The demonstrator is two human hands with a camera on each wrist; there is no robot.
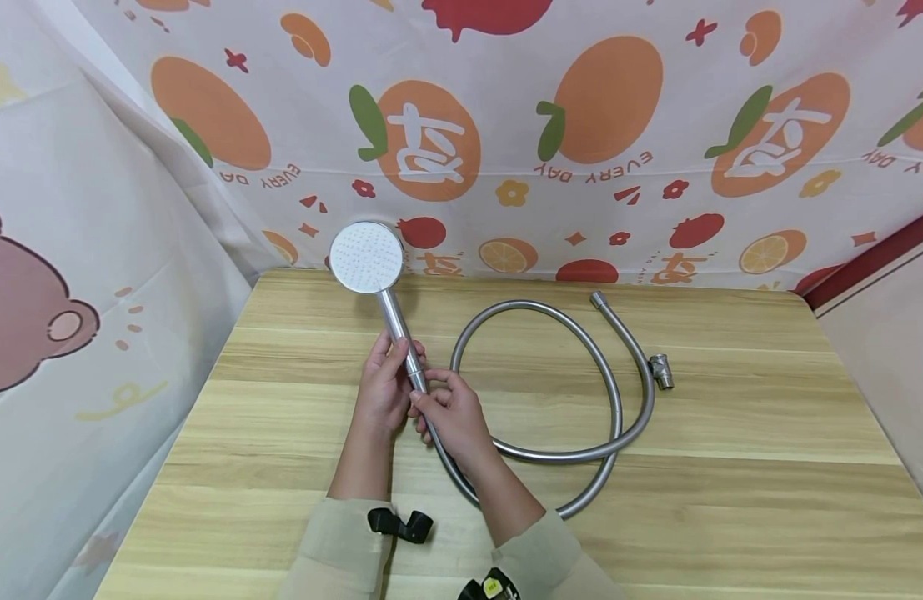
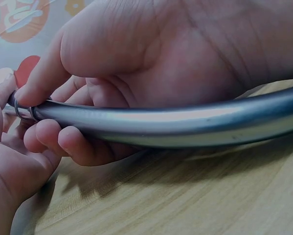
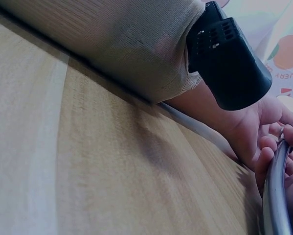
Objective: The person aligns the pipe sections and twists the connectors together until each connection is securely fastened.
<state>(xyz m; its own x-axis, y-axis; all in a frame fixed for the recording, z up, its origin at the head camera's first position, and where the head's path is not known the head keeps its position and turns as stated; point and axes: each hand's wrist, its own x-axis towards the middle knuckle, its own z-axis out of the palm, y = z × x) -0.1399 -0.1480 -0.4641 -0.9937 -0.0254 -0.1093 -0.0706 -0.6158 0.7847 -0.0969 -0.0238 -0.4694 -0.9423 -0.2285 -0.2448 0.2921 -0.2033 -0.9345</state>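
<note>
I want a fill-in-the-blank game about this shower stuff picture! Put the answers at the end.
1. The left hand grips the shower head by its ____.
2. The hose that the right hand grips lies mostly on a wooden ____.
3. In the head view, the small metal fitting is to the ____ of the hose.
4. On the cloth behind, the big round fruits with green leaves are coloured ____.

Missing words: handle; table; right; orange.
</note>
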